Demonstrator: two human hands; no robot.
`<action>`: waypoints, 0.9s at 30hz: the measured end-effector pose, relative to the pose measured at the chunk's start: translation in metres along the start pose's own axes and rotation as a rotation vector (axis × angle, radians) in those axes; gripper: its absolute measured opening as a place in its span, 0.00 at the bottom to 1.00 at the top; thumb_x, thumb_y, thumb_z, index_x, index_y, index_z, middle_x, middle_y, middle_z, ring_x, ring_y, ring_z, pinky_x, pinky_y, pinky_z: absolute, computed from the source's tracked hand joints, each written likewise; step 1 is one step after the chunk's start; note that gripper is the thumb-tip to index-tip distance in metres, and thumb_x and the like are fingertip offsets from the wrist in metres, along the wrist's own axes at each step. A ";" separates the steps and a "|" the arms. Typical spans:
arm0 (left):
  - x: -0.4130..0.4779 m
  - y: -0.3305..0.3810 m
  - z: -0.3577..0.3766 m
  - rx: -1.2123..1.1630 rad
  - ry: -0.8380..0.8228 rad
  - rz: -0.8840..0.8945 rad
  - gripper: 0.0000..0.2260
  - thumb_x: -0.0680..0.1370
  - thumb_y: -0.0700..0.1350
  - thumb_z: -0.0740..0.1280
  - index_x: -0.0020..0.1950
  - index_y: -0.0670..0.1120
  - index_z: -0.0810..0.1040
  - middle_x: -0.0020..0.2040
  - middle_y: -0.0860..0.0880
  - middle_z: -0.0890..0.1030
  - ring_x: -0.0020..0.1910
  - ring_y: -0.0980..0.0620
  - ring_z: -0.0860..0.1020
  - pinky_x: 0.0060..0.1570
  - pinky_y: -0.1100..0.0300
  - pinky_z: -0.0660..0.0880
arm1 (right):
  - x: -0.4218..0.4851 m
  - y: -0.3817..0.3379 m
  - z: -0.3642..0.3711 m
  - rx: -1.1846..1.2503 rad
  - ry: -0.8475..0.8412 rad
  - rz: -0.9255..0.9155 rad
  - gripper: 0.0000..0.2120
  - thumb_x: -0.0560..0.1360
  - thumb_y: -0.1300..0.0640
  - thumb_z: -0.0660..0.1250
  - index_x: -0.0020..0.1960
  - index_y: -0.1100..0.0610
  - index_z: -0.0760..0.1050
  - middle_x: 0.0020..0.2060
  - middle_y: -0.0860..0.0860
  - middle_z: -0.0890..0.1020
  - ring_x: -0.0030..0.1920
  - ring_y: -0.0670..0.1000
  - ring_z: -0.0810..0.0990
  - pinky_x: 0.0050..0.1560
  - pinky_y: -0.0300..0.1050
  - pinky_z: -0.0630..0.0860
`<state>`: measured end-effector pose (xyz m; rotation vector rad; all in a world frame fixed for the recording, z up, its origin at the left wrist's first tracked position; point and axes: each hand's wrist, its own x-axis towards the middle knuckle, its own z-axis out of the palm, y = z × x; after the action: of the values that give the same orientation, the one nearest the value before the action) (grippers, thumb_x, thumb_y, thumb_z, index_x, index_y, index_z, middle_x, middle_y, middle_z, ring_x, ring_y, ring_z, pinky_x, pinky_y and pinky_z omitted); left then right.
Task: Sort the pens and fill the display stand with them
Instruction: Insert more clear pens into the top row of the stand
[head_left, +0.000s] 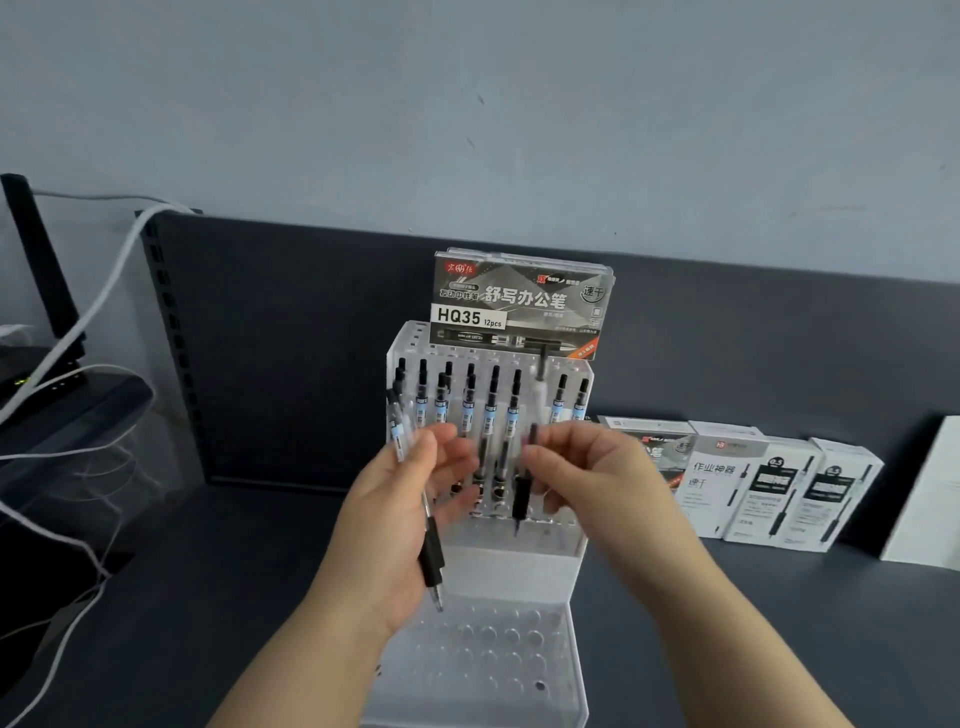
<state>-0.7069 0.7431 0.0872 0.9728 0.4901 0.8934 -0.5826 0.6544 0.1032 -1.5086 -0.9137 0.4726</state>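
Head view: your hands sit close together but apart, each holding pens before the display stand (514, 577).
Your left hand (400, 519) curls round a small bunch of pens (432, 561), tips down, too blurred to count. Your right hand (587, 478) pinches a single pen (521, 499) upright over the stand's middle tier, its top smeared. Your fingers hide the lower ends of the standing pens (491, 410) in the rear rows. The frame's bottom edge cuts off the front tier.

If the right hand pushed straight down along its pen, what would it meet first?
Probably the clear display stand, at the holed step just under the pen held by the right hand. Depth is unclear, so I cannot tell which hole.
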 end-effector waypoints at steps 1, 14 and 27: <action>0.001 0.000 -0.001 0.017 0.009 0.005 0.11 0.80 0.45 0.59 0.52 0.43 0.80 0.40 0.47 0.83 0.42 0.50 0.82 0.41 0.56 0.79 | 0.005 -0.001 -0.004 -0.006 0.058 -0.017 0.04 0.73 0.64 0.69 0.42 0.56 0.79 0.28 0.47 0.79 0.28 0.46 0.75 0.33 0.41 0.74; -0.002 -0.010 -0.014 0.184 -0.011 0.006 0.09 0.80 0.46 0.59 0.50 0.44 0.77 0.27 0.52 0.72 0.23 0.57 0.65 0.22 0.65 0.64 | 0.026 0.029 0.009 -0.658 0.185 -0.054 0.07 0.75 0.55 0.67 0.46 0.58 0.80 0.32 0.48 0.79 0.32 0.46 0.75 0.31 0.35 0.69; -0.008 -0.010 -0.009 0.079 -0.076 -0.120 0.10 0.79 0.50 0.59 0.48 0.43 0.70 0.27 0.51 0.66 0.23 0.56 0.61 0.22 0.65 0.60 | 0.023 0.026 0.006 -0.657 0.169 -0.055 0.06 0.75 0.56 0.67 0.45 0.57 0.81 0.30 0.47 0.78 0.31 0.45 0.74 0.32 0.35 0.69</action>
<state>-0.7135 0.7378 0.0739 1.0350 0.5166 0.7314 -0.5662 0.6775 0.0817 -2.0696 -1.0256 -0.0129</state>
